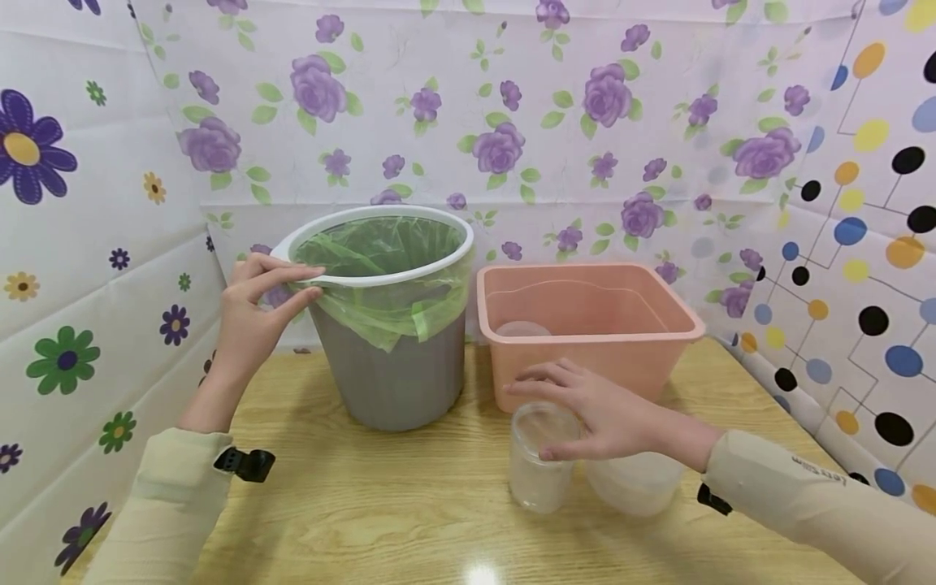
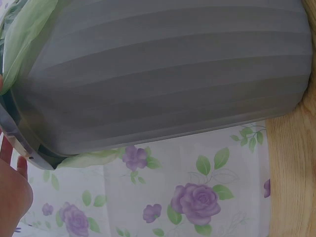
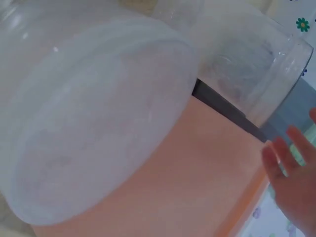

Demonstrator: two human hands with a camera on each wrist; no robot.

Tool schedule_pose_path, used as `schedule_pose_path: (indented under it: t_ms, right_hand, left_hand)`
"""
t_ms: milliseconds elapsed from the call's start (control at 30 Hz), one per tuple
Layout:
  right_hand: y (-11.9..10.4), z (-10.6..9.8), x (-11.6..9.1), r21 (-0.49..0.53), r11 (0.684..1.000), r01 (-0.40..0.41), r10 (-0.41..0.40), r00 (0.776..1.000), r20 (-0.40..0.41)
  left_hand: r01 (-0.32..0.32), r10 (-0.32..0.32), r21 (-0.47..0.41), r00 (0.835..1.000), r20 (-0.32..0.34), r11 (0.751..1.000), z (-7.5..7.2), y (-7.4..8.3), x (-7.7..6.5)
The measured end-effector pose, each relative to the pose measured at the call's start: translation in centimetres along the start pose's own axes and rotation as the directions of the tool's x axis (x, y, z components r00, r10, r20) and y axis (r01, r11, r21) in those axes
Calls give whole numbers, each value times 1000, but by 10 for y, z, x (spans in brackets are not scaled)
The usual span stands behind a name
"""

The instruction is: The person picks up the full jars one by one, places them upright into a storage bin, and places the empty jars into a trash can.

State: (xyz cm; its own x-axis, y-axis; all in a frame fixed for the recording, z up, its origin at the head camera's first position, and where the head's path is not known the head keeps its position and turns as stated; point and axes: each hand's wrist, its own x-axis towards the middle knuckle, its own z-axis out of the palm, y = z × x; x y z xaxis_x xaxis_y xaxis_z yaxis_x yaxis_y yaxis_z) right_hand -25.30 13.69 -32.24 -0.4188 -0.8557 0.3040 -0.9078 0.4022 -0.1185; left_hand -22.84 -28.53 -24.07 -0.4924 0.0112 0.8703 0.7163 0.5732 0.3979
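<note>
My left hand (image 1: 256,305) pinches the white rim of a grey trash bin (image 1: 395,378), thumb below and fingers on top. A green bag (image 1: 395,313) lines the bin and folds over its rim. The left wrist view shows the bin's ribbed side (image 2: 173,84) and part of the hand (image 2: 12,197). My right hand (image 1: 600,410), fingers extended, hovers by a clear jar (image 1: 539,479) standing on the table. In the right wrist view, a gap separates that hand (image 3: 296,182) from the jar (image 3: 247,64). Beside the jar, under my wrist, stands a translucent round tub (image 1: 639,483).
A pink plastic basin (image 1: 592,353) stands right of the bin, behind the jar and tub. Inside it a pale round item (image 1: 522,329) shows partly. The wood-grain table (image 1: 366,504) meets patterned cloth walls (image 1: 439,106) at the back and both sides.
</note>
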Motion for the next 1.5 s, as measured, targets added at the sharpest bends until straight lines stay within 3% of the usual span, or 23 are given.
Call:
schedule_pose_path:
  t_ms: [200,333,533,767,1033,1267,1500]
  right_hand:
    - [0,-3,3,31,999,-40,33,978,204]
    - [0,-6,6,7,1000,-12,9,964,266]
    - [-1,-13,13,-50,998,28,-10,944,330]
    - [-4,-25,27,-96,994,55,-16,930,367]
    - [-15,-52,42,-58,998,-5,29,908,419]
    - [-21,-80,48,-25,998,-57,62,904,423]
    - [-26,-114,58,-48,998,-33,49,918,395]
  left_hand:
    - [8,-8,-1,1000,-1,1000,0,-2,0]
    - [2,-2,-1,1000,-5,1000,0,-3,0]
    - [12,-13,-6,1000,-10,1000,1,-24,-1]
    - [10,-11,-28,1000,-16,1000,1,-35,-3]
    - [4,-5,-21,1000,-19,1000,3,-30,-2]
    - [9,-10,-15,1000,-8,1000,3,-10,-3]
    - [13,-13,-17,1000,-10,1000,3,-14,-2]
